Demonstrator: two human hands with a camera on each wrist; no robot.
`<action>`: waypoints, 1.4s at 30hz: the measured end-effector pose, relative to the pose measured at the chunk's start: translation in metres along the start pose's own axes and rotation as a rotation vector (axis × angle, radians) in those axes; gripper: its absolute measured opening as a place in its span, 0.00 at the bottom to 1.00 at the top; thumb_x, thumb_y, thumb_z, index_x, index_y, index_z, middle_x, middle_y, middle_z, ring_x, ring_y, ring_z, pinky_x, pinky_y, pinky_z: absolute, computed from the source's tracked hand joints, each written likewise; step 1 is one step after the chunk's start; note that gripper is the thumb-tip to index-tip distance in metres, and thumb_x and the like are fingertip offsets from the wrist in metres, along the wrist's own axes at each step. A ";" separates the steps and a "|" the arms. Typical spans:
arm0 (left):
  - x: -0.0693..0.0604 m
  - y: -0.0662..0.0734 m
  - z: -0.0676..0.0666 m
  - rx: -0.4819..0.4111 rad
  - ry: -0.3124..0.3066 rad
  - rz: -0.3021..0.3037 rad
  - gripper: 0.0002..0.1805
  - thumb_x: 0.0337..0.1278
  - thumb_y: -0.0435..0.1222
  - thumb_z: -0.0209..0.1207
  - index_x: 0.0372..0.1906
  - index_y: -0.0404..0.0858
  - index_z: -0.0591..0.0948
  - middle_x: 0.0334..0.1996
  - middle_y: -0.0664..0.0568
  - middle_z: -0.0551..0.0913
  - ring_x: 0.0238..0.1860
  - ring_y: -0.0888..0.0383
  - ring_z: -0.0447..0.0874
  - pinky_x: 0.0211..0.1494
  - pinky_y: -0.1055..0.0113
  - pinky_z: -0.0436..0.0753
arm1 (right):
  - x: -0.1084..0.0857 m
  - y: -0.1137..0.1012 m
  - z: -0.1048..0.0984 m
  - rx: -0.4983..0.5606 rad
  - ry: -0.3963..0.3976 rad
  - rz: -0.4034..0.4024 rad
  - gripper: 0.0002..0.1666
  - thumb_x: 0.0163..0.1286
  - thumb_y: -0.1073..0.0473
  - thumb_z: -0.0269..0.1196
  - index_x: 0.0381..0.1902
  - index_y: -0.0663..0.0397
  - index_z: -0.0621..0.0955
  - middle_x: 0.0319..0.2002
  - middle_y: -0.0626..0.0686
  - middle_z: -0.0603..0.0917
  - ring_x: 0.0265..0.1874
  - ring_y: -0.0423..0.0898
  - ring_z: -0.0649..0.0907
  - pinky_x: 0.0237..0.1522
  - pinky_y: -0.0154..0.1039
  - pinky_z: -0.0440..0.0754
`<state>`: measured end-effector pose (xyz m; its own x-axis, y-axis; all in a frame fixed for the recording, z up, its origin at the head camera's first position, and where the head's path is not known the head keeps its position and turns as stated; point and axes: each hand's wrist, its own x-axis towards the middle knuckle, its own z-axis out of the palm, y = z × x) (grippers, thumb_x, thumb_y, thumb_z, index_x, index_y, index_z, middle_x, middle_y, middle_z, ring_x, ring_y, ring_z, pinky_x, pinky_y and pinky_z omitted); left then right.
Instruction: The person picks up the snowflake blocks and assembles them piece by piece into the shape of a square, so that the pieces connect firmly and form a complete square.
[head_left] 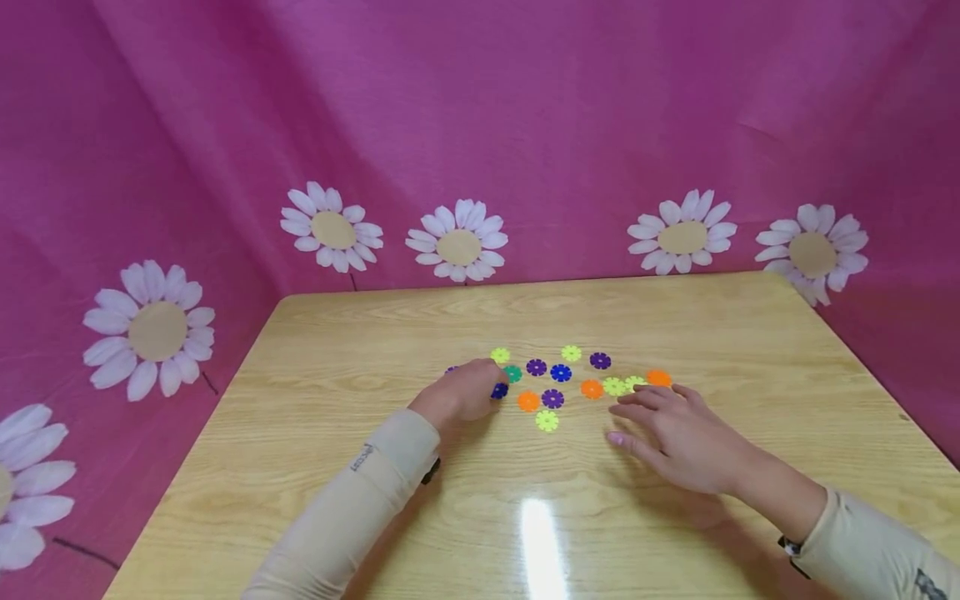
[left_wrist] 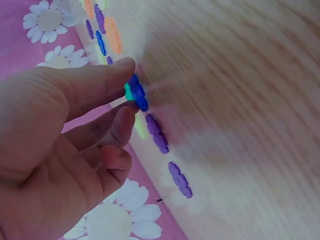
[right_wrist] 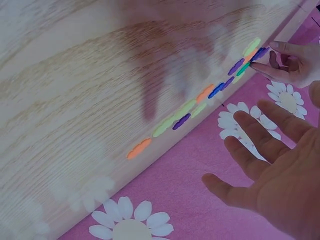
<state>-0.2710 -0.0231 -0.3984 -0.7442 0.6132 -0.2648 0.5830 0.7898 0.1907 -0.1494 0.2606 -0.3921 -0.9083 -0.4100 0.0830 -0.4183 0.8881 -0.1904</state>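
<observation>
Near the left of a scatter of small flower-shaped plastic discs, my left hand (head_left: 468,390) has its thumb and forefinger on either side of a dark blue disc (left_wrist: 138,93), pinching its edges. A green disc (head_left: 512,373) lies just behind it, and two purple discs (left_wrist: 157,133) are close by in the left wrist view. My right hand (head_left: 686,437) is held over the table at the right with its fingers spread and nothing in them. An orange disc (head_left: 659,378) and yellow-green discs (head_left: 614,386) lie just beyond its fingertips.
More discs lie flat between the hands: a bright blue one (head_left: 561,372), a purple one (head_left: 552,398), an orange one (head_left: 528,402) and a yellow-green one (head_left: 547,421). The wooden table (head_left: 360,333) meets a pink flowered cloth (head_left: 555,150) behind and at the sides.
</observation>
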 end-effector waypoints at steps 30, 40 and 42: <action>0.004 0.002 0.008 -0.099 0.157 -0.067 0.14 0.56 0.29 0.68 0.49 0.35 0.85 0.47 0.47 0.83 0.48 0.54 0.79 0.60 0.61 0.81 | -0.008 0.003 0.003 0.001 0.007 0.007 0.34 0.73 0.30 0.51 0.55 0.49 0.84 0.58 0.53 0.83 0.63 0.59 0.77 0.65 0.70 0.64; 0.002 0.000 0.008 -0.337 0.171 -0.031 0.13 0.58 0.26 0.66 0.48 0.34 0.86 0.46 0.46 0.85 0.46 0.55 0.82 0.56 0.64 0.83 | -0.008 0.005 0.006 0.009 0.027 -0.021 0.32 0.72 0.30 0.53 0.55 0.47 0.84 0.57 0.51 0.84 0.61 0.56 0.78 0.63 0.69 0.67; 0.001 -0.003 0.008 -0.386 0.180 -0.027 0.13 0.57 0.26 0.66 0.48 0.34 0.86 0.45 0.47 0.86 0.42 0.56 0.82 0.52 0.65 0.84 | -0.007 0.005 0.005 0.011 0.039 -0.037 0.31 0.72 0.31 0.55 0.54 0.47 0.84 0.57 0.50 0.84 0.61 0.55 0.79 0.62 0.68 0.68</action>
<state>-0.2707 -0.0247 -0.4068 -0.8224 0.5579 -0.1114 0.4235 0.7311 0.5349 -0.1448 0.2665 -0.3989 -0.8920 -0.4335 0.1284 -0.4513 0.8702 -0.1977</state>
